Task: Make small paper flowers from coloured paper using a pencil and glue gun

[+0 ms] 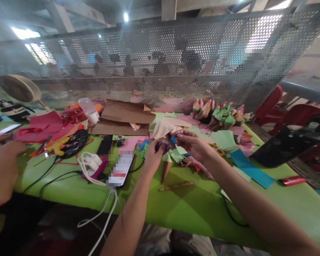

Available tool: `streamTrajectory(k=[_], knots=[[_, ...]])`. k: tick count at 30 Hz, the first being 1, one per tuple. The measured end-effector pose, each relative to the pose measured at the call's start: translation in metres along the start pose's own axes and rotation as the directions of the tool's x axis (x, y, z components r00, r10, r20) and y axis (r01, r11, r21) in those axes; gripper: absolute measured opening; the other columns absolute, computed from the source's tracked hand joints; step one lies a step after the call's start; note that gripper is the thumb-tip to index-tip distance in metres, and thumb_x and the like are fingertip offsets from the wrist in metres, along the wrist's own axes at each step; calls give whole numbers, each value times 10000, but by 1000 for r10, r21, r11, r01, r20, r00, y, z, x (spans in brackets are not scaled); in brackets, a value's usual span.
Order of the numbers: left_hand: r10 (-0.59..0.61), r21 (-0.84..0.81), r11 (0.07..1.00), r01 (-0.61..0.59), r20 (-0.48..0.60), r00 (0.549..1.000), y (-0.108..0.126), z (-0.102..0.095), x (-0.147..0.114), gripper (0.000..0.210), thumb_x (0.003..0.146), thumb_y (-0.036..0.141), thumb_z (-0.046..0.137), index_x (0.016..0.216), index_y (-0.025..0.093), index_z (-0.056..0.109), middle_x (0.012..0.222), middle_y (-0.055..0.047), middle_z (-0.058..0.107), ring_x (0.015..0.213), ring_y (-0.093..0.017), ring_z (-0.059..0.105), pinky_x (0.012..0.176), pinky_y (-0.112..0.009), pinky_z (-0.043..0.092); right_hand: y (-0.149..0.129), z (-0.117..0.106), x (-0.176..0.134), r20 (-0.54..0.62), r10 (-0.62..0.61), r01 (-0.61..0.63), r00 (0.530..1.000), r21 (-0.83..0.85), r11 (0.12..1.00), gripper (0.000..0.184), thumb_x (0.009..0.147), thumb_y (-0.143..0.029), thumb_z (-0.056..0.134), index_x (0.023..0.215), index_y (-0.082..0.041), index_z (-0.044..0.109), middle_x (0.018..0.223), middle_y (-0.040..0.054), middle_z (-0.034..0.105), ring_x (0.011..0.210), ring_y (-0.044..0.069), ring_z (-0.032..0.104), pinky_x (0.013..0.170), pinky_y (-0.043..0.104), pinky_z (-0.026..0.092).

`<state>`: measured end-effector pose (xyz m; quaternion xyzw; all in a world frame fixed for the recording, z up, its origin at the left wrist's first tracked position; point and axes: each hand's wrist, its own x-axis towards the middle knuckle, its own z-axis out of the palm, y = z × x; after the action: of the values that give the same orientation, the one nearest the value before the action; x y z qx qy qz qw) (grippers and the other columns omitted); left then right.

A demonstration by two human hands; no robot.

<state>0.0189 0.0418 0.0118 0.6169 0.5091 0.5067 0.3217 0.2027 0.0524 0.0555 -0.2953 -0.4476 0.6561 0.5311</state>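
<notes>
My left hand (154,153) is closed in a pinch on a crumpled purple piece (165,148), perhaps paper or foil; its exact kind is unclear. Just to its right, my right hand (193,143) pinches another bit of purple material (177,134). Whether the two bits join is hidden. Behind my fingers lies crumpled cream paper (164,128). Below my left hand a brown paper cone (165,170) points toward me. A wooden pencil (176,186) rests on the green tabletop (186,213) nearer to me.
At left are another person's hand (9,147), a fan (20,88) and red paper (46,126). A phone (121,170) and white cables lie left of my arm. Paper-wrapped cones (221,113) stand at back right, near a black bottle (272,147). Perforated metal (149,71) backs the table.
</notes>
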Motion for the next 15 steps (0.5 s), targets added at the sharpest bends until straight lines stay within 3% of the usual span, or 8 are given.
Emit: streamTrajectory(k=[8,12,15], knots=[[-90,-249,965,86,-4,996,-8,2,3,238,867,439,647,893,205,683,902,-27,725,898,-198,668,875,-310,534,2,-5,2,-2,38,-38,999,26,999,305,649,-231,880,931,-219,766,856,16,752,646,131,620,644,290,529],[-120,-306,945,117,9,993,-9,3,2,281,856,481,662,899,204,684,906,-29,714,891,-191,664,873,-306,540,4,-7,3,-26,59,-60,998,-20,998,109,635,-195,757,734,-209,712,776,21,708,600,131,548,581,286,473],[-119,-313,943,115,7,993,-7,4,2,286,858,492,665,892,208,676,913,-27,711,903,-187,667,888,-304,542,2,-7,4,-48,49,-51,998,-52,997,65,617,-218,698,673,-223,666,747,26,663,576,138,485,543,296,419]])
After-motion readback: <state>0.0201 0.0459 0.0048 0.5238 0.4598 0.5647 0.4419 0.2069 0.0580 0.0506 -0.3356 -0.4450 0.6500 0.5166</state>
